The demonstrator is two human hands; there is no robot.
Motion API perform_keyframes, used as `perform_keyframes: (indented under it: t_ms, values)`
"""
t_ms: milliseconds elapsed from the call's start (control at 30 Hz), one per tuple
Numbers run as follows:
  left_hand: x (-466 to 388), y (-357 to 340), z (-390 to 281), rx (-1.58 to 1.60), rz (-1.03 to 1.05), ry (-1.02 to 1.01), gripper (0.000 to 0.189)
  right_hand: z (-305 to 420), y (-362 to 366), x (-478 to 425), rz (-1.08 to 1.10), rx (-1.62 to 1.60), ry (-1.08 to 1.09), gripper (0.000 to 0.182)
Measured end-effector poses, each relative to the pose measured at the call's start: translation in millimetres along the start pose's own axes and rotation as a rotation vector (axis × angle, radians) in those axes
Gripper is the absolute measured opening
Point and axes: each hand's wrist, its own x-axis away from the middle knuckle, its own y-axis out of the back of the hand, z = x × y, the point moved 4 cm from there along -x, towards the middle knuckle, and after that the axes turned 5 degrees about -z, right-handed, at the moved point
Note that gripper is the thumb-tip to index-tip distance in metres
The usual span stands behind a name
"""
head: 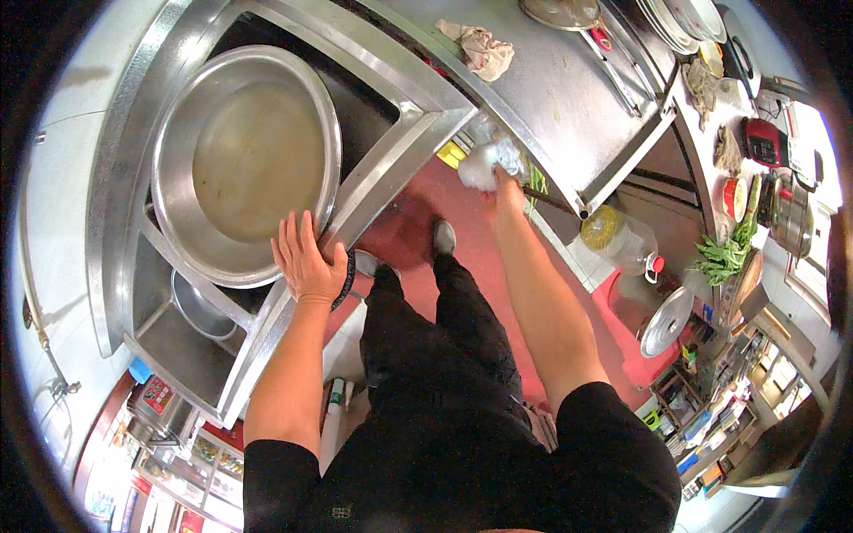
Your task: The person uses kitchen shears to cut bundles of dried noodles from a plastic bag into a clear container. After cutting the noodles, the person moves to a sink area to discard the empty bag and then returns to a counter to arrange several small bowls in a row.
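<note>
My left hand (310,260) lies palm down on the near edge of a stainless-steel sink (393,160), its fingers reaching the rim of a large metal basin (170,166). Cloudy, pale liquid fills the bottom of that basin. Off to the right, my right hand (508,190) reaches down beside the steel worktable (533,100) and grips a whitish plastic bag (485,165). The bag covers most of its fingers, and what the bag holds cannot be made out. Green stalks (535,178) show just beyond the hand.
A crumpled cloth (481,50) lies on the worktable. Under the table's end stands a large plastic jug (623,243) with a red cap, near a round metal lid (666,322). A smaller metal bowl (200,306) sits beside the basin. The floor (413,213) is red.
</note>
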Motion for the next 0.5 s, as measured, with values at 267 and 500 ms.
perform_keyframes:
  t_ms: [267,500]
  values:
    - [5,-4,12,-0.020,-0.013,0.034,0.080,30,-88,-52,-0.080,-0.030,0.029,0.031]
    - [-6,0,4,0.014,0.013,0.037,0.079,-9,-63,-92,0.207,0.229,0.027,0.044]
